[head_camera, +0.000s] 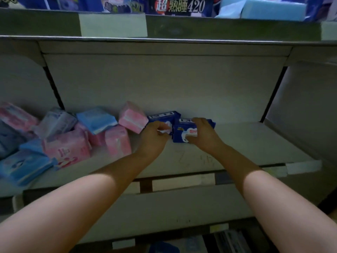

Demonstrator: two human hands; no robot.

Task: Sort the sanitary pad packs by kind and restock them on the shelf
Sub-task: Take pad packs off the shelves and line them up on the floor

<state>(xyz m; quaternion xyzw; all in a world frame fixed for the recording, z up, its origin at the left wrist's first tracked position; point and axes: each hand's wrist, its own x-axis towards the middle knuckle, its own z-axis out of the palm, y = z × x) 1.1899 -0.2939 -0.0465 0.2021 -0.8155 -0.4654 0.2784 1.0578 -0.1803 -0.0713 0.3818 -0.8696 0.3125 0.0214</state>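
Observation:
Two dark blue pad packs stand side by side at the back of the middle shelf. My left hand grips the left dark blue pack from the front. The right dark blue pack sits under my right hand, whose fingers wrap over its top and right side. A pink pack leans tilted just left of the blue ones. Further left lies a jumbled heap of pink packs, light blue packs and a pale lilac pack.
The shelf above holds dark blue and light blue packs, with label strips along its front edge. A lower shelf with more goods shows at the bottom. The right half of the middle shelf is bare white board.

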